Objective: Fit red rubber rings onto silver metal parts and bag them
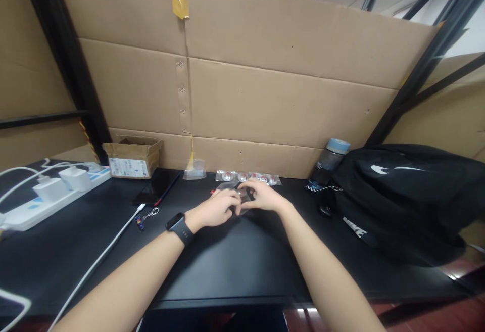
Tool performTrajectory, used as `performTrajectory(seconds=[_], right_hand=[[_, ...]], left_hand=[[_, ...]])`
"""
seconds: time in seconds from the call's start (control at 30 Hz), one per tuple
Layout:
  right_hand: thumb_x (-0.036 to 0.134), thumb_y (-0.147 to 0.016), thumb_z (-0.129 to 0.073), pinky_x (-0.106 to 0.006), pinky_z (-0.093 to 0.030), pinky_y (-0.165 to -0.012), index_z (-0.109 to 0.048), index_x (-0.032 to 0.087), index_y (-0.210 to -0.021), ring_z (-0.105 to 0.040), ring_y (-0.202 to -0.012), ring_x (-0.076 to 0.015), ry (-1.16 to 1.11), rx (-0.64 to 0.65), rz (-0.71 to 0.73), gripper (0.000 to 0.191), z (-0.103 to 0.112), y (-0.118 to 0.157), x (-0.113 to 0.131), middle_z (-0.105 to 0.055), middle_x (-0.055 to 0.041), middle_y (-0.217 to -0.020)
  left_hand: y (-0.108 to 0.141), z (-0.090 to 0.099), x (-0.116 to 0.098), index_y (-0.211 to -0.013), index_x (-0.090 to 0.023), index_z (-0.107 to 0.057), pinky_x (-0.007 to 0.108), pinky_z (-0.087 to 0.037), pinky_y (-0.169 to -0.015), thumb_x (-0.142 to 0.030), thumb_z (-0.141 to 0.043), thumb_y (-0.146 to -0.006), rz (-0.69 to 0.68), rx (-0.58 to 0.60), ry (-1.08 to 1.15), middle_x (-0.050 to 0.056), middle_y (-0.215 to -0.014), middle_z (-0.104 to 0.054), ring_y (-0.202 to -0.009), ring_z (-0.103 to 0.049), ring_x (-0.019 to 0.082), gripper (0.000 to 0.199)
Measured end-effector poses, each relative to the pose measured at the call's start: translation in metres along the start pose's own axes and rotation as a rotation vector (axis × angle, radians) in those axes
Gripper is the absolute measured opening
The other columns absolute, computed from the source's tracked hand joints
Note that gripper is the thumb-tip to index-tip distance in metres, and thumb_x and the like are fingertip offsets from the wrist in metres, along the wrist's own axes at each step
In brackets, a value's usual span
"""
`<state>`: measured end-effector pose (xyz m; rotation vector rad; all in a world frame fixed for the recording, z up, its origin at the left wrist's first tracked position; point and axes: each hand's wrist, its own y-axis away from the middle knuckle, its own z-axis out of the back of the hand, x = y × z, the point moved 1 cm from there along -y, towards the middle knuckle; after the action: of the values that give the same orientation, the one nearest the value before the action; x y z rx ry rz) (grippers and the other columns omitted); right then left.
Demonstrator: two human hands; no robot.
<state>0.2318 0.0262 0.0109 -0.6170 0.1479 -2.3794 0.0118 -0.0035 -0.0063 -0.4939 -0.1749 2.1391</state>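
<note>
Transparent plastic (227,186) lay at my left hand (220,208) and right hand (264,196), both curled; whether they gripped it, I could not tell.

Makeshift workstation bay, cardboard partition (250,99), black metal frame (62,49), black tabletop (235,266), white power strip (30,213)

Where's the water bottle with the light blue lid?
In the head view, the bottle is on the right side of the black table, just left of the black backpack and near the cardboard wall.
</note>
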Motion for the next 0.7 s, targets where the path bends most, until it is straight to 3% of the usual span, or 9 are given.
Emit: performTrajectory(seconds=[0.07, 0.13, 0.23, 0.3, 0.47, 0.57, 0.7], right_hand=[[0.027, -0.082, -0.074, -0.026, -0.047, -0.073, -0.063, 0.02, -0.113, -0.059, -0.079, -0.0146, -0.132, -0.022, 0.024, 0.033, 0.01, 0.004, -0.009, -0.063, -0.0034, -0.1], [0.016, -0.082, -0.07, -0.025, -0.045, -0.072, -0.065, 0.019, -0.101, -0.056, -0.077, -0.0138, -0.113, -0.069, 0.026, 0.02, 0.015, 0.006, -0.017, -0.061, -0.0016, -0.094], [0.009, -0.067, -0.081, -0.026, -0.042, -0.075, -0.065, 0.018, -0.088, -0.054, -0.083, -0.0159, 0.005, -0.042, 0.042, 0.028, 0.009, 0.005, -0.021, -0.057, -0.0008, -0.092], [0.012, -0.066, -0.084, -0.025, -0.042, -0.074, -0.066, 0.018, -0.085, -0.053, -0.082, -0.016, 0.029, -0.008, 0.038, 0.027, 0.002, 0.003, -0.02, -0.055, -0.0008, -0.091], [0.019, -0.084, -0.072, -0.028, -0.044, -0.081, -0.069, 0.017, -0.081, -0.057, -0.085, -0.0162, -0.062, 0.029, 0.059, 0.004, 0.005, 0.003, -0.014, -0.059, -0.0028, -0.091], [0.021, -0.087, -0.068, -0.029, -0.045, -0.086, -0.07, 0.017, -0.082, -0.059, -0.09, -0.0174, -0.138, 0.087, 0.047, 0.007, 0.013, 0.004, -0.012, -0.063, -0.0044, -0.096], [0.021, -0.088, -0.064, -0.03, -0.045, -0.089, -0.069, 0.016, -0.075, -0.061, -0.094, -0.0187, -0.13, 0.149, 0.004, 0.015, 0.01, 0.004, -0.014, -0.066, -0.0052, -0.097]], left_hand=[[-0.002, -0.002, 0.0, -0.094, -0.024, -0.065, 0.033, -0.044, -0.091, 0.0, -0.049, -0.074, 0.035, -0.073, -0.032, 0.003, -0.104, -0.064, -0.103, -0.058, 0.02, 0.035], [-0.004, -0.005, 0.0, -0.1, -0.023, -0.061, 0.032, -0.044, -0.084, -0.003, -0.052, -0.075, 0.081, -0.142, -0.114, 0.003, -0.101, -0.063, -0.097, -0.058, 0.021, 0.033], [-0.006, -0.009, 0.0, -0.106, -0.023, -0.061, 0.035, -0.043, -0.082, -0.013, -0.057, -0.084, 0.134, -0.198, -0.239, 0.006, -0.106, -0.062, -0.099, -0.057, 0.025, 0.024], [-0.007, -0.01, 0.001, -0.1, -0.023, -0.064, 0.035, -0.043, -0.08, -0.021, -0.058, -0.089, 0.162, -0.207, -0.271, 0.008, -0.104, -0.062, -0.098, -0.057, 0.025, 0.013], [-0.008, -0.004, 0.007, -0.083, -0.023, -0.07, 0.034, -0.044, -0.085, -0.021, -0.058, -0.086, 0.257, -0.286, -0.093, 0.005, -0.095, -0.065, -0.093, -0.059, 0.022, 0.012], [-0.009, -0.003, 0.011, -0.073, -0.02, -0.07, 0.033, -0.045, -0.085, -0.023, -0.059, -0.082, 0.382, -0.337, 0.025, 0.004, -0.092, -0.067, -0.089, -0.06, 0.022, 0.014], [-0.01, -0.009, 0.013, -0.065, -0.02, -0.067, 0.037, -0.042, -0.084, -0.029, -0.059, -0.082, 0.489, -0.296, 0.033, 0.004, -0.093, -0.069, -0.091, -0.059, 0.024, 0.021]])
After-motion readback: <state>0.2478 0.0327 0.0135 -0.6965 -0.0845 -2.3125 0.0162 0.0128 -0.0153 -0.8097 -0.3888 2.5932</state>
